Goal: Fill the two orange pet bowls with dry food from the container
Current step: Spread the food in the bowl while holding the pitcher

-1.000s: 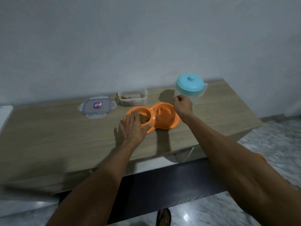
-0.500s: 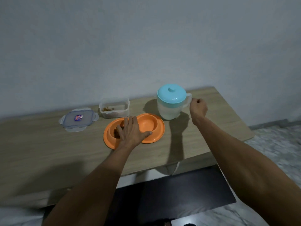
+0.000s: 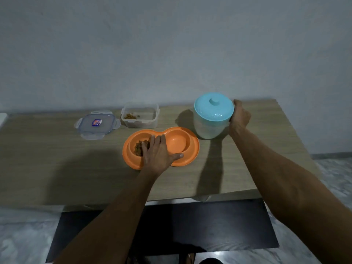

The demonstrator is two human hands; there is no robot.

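The 2 orange bowls (image 3: 179,141) are held down on the table (image 3: 57,168) by the left hand (image 3: 159,155), fingers straight; dry food (image 3: 139,147) is seen in the left one. The blue-lidded jug (image 3: 209,122) is gripped by the right hand (image 3: 239,119).

Wooden worktop (image 3: 57,168), light grain. Rear left: clear snap-lock lid (image 3: 97,123), lying flat. Just right of it: clear container (image 3: 140,123) with a little dry food (image 3: 130,116). Centre: orange double bowl (image 3: 179,143). Rear right: pale jug (image 3: 207,128), teal-capped; base contact not confirmable.
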